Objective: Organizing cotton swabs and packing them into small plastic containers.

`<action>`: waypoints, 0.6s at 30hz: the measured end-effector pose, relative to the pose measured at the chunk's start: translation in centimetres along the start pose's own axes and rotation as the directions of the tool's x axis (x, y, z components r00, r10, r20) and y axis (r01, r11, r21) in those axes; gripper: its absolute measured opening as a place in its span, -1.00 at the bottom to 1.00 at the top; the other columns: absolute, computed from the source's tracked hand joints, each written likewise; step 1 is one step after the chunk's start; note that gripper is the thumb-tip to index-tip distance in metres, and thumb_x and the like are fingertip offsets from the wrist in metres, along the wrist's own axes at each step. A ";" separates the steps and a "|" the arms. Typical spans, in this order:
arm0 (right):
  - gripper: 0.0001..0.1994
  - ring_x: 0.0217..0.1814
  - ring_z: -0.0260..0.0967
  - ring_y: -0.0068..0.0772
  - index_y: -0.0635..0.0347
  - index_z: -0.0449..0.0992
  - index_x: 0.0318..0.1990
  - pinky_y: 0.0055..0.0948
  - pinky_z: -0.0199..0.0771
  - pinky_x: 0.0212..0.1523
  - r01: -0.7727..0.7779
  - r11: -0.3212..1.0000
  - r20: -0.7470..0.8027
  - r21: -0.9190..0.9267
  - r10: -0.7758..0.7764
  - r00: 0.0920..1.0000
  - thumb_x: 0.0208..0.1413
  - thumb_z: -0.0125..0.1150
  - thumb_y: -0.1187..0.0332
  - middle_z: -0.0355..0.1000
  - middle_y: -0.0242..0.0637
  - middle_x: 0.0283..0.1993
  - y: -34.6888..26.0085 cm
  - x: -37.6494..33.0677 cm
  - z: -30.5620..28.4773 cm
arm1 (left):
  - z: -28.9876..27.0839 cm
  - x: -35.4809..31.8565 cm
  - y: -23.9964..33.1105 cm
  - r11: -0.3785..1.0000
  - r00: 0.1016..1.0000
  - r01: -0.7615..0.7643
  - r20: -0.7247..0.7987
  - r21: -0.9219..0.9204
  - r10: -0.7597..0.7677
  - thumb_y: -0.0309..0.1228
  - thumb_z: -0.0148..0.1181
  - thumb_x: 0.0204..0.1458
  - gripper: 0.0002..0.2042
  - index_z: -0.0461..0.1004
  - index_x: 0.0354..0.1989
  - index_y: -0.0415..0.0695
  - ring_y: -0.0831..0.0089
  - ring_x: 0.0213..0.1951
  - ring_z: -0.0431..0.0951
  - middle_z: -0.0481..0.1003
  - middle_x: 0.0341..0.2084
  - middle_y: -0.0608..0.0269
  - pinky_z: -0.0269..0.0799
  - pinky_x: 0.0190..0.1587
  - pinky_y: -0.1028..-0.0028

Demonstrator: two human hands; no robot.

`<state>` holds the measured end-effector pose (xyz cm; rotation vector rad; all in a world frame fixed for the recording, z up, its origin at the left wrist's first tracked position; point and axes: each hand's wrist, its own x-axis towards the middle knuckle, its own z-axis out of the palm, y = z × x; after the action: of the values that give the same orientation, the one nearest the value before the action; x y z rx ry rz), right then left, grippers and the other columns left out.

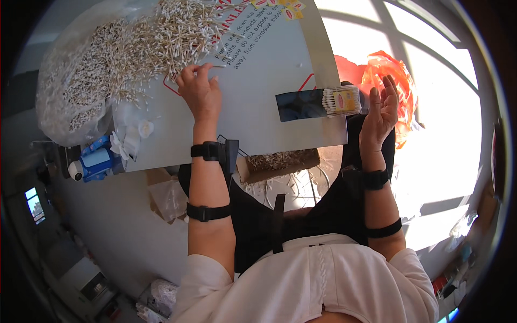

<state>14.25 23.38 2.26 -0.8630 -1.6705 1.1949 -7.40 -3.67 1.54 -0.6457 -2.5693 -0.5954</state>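
My left hand (200, 92) hovers at the near edge of a large heap of loose cotton swabs (161, 40). Its fingers curl forward, with the thumb apart from the index finger. One single swab (219, 66) shows right by the index fingertip; whether they touch is hard to see. At the table's right edge, my right hand (381, 114) is open, palm up with fingers stretched out. Just left of it lies a clear pack of cotton swabs (343, 100) with a yellow label, resting partly on a dark strip (301, 105).
A clear plastic bag (51, 91) of swabs stands at the table's left. Yellow labels (291, 11) lie at the far edge. A blue-and-white bottle (94, 163) is at the near left corner. Below the table sits a cardboard box (280, 171) of swabs; an orange-red bag (393, 70) lies to the right.
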 end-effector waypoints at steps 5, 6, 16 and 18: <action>-0.78 0.11 0.38 -0.30 0.28 0.50 -0.04 -0.41 0.35 0.12 0.098 0.993 0.496 0.073 -0.121 0.860 0.16 0.20 0.50 0.45 -0.20 0.07 -3.5 -3.5 3.8 | 0.4 1.5 -0.8 0.995 0.986 -0.096 0.136 0.025 0.092 -0.46 0.39 -0.18 -0.79 0.53 -0.34 0.02 0.17 -0.05 0.32 0.38 -0.23 0.30 0.26 -0.01 0.17; -0.81 0.06 0.40 -0.29 0.28 0.51 -0.08 -0.43 0.38 0.06 0.060 0.997 0.576 0.050 -0.078 0.814 0.14 0.21 0.51 0.46 -0.19 0.01 -3.4 -4.1 4.6 | 0.6 0.8 0.7 0.995 0.977 -0.102 0.189 -0.015 0.103 -0.47 0.38 -0.17 -0.81 0.51 -0.38 -0.02 0.17 -0.07 0.32 0.38 -0.25 0.29 0.26 -0.02 0.17; -0.83 -0.06 0.36 -0.14 0.19 0.51 -0.33 -0.22 0.42 -0.04 0.533 0.846 0.724 0.036 -0.390 0.570 -0.14 0.29 0.55 0.44 -0.29 -0.15 -2.2 -6.0 11.3 | -0.8 -3.7 4.0 0.945 0.981 0.147 -0.075 -0.294 -0.176 -0.41 0.34 -0.14 -0.78 0.44 -0.34 -0.15 0.10 -0.07 0.30 0.38 -0.20 0.22 0.23 0.01 0.13; -0.88 -0.08 0.36 -0.16 0.17 0.49 -0.39 -0.24 0.40 -0.07 0.521 0.852 0.720 0.052 -0.393 0.572 -0.12 0.29 0.53 0.43 -0.33 -0.17 -2.0 -6.3 11.6 | -0.7 -1.5 0.0 0.908 0.906 0.393 -0.104 -0.145 -0.409 -0.30 0.35 -0.10 -0.73 0.48 -0.29 -0.18 0.03 -0.05 0.35 0.44 -0.16 0.13 0.30 0.00 0.10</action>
<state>5.68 13.17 0.82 0.0422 -2.4612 1.0686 -6.00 -4.55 1.34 -0.0964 -2.5649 -0.8999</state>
